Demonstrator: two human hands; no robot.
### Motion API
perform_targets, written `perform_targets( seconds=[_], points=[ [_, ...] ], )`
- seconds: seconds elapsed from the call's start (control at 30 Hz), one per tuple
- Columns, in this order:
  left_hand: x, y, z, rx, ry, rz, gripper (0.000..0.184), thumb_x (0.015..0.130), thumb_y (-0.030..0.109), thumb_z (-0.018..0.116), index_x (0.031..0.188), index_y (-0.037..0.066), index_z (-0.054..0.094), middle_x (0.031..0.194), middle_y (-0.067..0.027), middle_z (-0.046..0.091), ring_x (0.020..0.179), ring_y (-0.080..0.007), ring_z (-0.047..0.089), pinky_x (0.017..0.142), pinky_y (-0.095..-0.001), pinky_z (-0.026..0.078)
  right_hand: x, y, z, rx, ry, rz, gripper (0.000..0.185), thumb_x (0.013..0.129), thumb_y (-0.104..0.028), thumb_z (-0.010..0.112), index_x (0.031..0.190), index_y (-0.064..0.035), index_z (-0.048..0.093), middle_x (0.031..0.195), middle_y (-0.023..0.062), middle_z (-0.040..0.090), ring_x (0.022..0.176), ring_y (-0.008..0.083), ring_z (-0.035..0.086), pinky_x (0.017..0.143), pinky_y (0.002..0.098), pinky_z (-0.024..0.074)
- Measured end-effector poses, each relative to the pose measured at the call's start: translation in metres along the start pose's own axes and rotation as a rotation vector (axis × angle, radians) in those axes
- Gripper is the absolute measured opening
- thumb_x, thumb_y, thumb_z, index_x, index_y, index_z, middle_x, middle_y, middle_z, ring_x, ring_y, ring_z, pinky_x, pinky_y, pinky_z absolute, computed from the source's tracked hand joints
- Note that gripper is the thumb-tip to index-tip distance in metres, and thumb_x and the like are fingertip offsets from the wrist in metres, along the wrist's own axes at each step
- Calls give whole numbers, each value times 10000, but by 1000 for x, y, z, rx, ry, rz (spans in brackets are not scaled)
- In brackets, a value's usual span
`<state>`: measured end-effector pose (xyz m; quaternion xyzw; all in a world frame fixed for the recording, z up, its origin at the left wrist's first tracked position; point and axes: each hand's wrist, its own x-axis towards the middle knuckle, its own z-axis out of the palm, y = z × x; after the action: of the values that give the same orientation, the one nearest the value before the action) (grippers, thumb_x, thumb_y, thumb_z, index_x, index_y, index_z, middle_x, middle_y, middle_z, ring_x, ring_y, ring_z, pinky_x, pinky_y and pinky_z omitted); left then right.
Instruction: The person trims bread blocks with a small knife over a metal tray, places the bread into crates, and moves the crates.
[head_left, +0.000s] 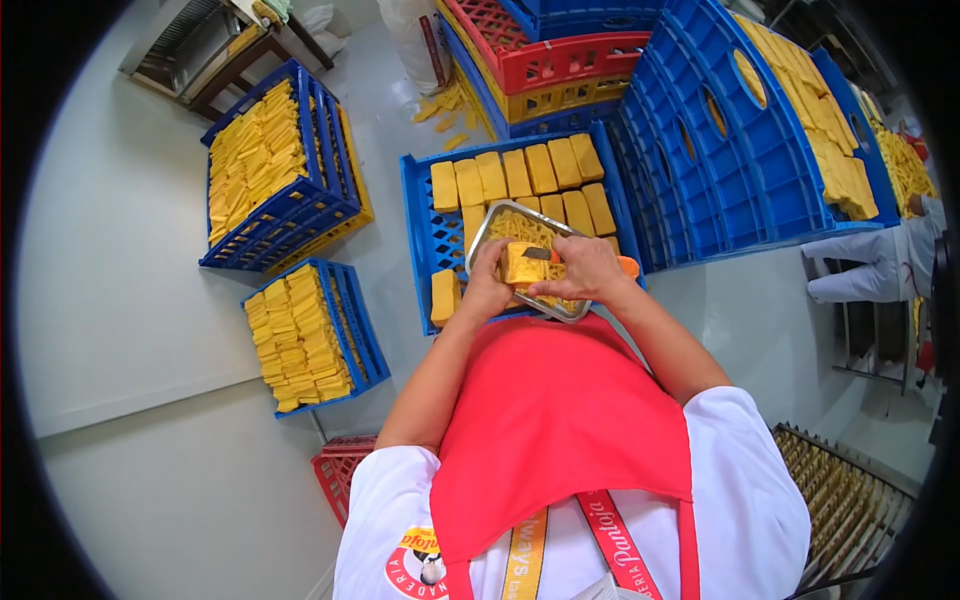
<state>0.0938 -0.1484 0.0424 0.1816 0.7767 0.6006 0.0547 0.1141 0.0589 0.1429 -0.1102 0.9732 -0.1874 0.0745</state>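
Observation:
My left hand (487, 283) is wrapped round a yellow block (524, 264) from its left side. In my right hand (588, 268) is an orange-handled knife (537, 254), its blade lying against the top of the block. Both hands are over a metal tray (480, 240) that holds yellow strips and trimmings (517, 228). Beneath the tray stands a blue crate (418, 215) with rows of yellow blocks (541, 168); one more block (445, 296) is at its left front corner.
Blue crates of yellow strips (258, 160) stand at the left, with another stack (300, 340) below. Tall blue crates (730, 150) rise at the right. Loose pieces (447, 105) lie on the floor. A person (870, 262) is at the far right.

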Motion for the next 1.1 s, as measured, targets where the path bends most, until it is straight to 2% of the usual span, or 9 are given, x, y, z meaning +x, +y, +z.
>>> perform_targets(
  seconds=[0.03,0.1,0.43,0.5,0.63,0.7,0.83,0.9,1.1],
  points=[
    [1,5,-1,-1,0,-2,656,687,-88,772,1261,57,488,1103,-57,539,1096,-189,564,957,-298,467,0,1,1,0,-2,0,761,582,-812,659,789,-80,636,736,158,665,748,334,673,697,447,518],
    [2,16,-2,32,5,-67,614,631,-36,787,1192,53,553,1141,-134,535,1095,-321,534,972,-352,434,-1,4,4,-12,-38,7,778,608,-842,610,788,-86,644,740,160,669,749,335,674,694,453,516],
    [4,32,6,172,102,34,614,614,-21,778,1180,77,561,1122,-145,534,1065,-346,528,939,-372,439,4,8,18,202,-145,237,724,779,-776,501,688,-83,689,678,170,664,728,345,669,683,452,508],
    [5,39,6,221,171,36,557,656,-54,729,1167,84,558,1101,-135,541,1069,-338,515,926,-369,445,1,6,14,431,-185,331,726,802,-754,487,677,-70,696,679,168,668,721,344,666,682,451,506],
    [5,30,4,215,168,-2,566,654,-57,731,1172,86,554,1121,-136,535,1099,-339,505,949,-377,438,-2,15,24,458,-57,342,736,805,-746,486,667,-52,693,646,163,656,714,343,665,672,450,501],
    [6,21,5,262,182,16,658,582,-18,786,1188,86,552,1128,-158,530,1064,-355,521,950,-383,440,-4,14,26,333,11,322,733,807,-730,496,658,-40,691,630,169,650,715,349,666,672,446,501],
    [-1,27,14,227,127,-26,661,599,-20,755,1216,78,541,1149,-169,527,1104,-372,511,958,-403,443,-5,13,29,295,-52,305,711,806,-713,512,648,-40,678,644,172,654,748,347,671,689,441,503],
    [-2,20,18,376,118,-101,704,628,32,743,1285,67,490,1195,-190,517,1144,-396,497,969,-424,445,-4,24,35,474,-237,411,685,805,-698,522,707,-37,669,741,195,677,824,365,667,734,451,498],
    [-5,-25,-21,564,261,-475,868,679,193,772,1417,72,332,1268,-228,482,1132,-424,522,959,-448,459,-27,75,68,291,-147,489,522,820,-496,580,1004,-9,620,987,253,671,954,414,632,841,481,488]
  ],
)
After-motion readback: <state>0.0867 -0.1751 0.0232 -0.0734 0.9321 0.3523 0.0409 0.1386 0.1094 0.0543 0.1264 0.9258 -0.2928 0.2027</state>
